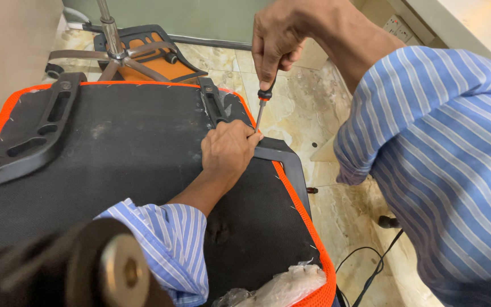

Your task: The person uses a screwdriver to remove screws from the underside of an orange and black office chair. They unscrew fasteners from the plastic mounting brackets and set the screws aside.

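Your right hand (277,42) is closed tight around the handle of a screwdriver (262,105). The handle is black and orange, and the thin metal shaft comes out below it. Your left hand (228,149) is pressed flat and curled on the underside of the chair seat (120,148), right beside the tip of the tool. It holds no loose thing; it pins down the black plastic bracket (282,156) at the seat's right edge.

The screwdriver stands almost straight up. Its long line runs from your right hand at the top down to the seat, leaning a little to the left at the bottom. The tip points down and meets the seat just by your left fingers (251,138). You cannot see the screw itself; your fingers hide it.

To do this well, keep the tool straight over the screw, so the tip does not slip out. Push down a little while you turn. Keep your left fingers close enough to steady the bracket, but not under the tip.

The seat is black with an orange rim (308,222). It lies upside down in front of you. Another long black armrest bracket (32,136) sits on its left side. A chair base (115,48) stands on the marble floor (308,108) behind. A crumpled plastic bag (285,287) lies on the seat's near edge.
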